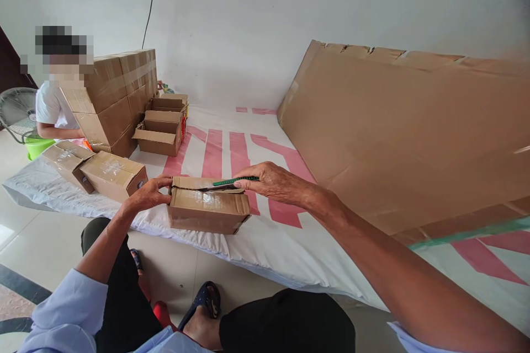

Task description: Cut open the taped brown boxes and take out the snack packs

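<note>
A small cardboard box (209, 215) sits near the front edge of the covered surface, with clear tape on its top and a dark gap along the top seam. My left hand (149, 194) grips the box's left end, fingers over the top corner and thumb on the side. My right hand (271, 182) is closed around a green utility knife (226, 181), held low and nearly flat over the seam. Its blade end is hard to make out against the dark gap.
Two taped boxes (114, 174) lie to the left. Behind them are open boxes (159, 132) and a tall stack of cartons (111, 88), with a person (56, 105) beside it. A large cardboard sheet (406, 132) leans at the right. A fan (19, 113) stands far left.
</note>
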A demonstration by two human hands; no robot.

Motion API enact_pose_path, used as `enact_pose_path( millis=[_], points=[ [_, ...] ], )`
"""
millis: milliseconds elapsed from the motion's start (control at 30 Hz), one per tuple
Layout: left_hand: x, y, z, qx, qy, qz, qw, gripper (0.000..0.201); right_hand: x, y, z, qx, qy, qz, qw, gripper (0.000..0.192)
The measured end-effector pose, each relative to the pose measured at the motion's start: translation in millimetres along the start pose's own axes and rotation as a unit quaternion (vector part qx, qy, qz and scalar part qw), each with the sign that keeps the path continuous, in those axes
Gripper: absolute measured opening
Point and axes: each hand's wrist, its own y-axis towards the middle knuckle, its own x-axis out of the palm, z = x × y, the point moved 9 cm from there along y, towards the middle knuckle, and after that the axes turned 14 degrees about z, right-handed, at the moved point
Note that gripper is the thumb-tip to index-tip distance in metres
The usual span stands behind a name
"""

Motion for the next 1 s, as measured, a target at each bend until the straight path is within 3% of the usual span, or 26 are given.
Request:
enact_pose_path(
  millis=[200,367,667,900,1000],
  points=[
    [1.0,2,4,-0.004,0.033,0.000,0.999,0.055,6,-3,1,-0.019,0.006,0.024,1.000,0.034],
    [4.6,2,6,0.000,0.021,-0.018,1.000,0.056,-8,-15,18,0.001,0.058,0.030,0.998,0.038],
    [5.3,4,7,0.011,0.067,-0.023,0.997,0.055,-23,-38,46,0.022,0.061,0.056,0.996,0.040],
    [9.9,5,10,0.000,0.038,-0.043,0.998,0.045,-43,-41,32,0.010,0.069,0.126,0.990,0.051],
    [11.7,3,11,-0.001,0.016,-0.046,0.999,0.049,-43,-36,18,-0.014,0.086,0.121,0.989,0.049]
  ],
)
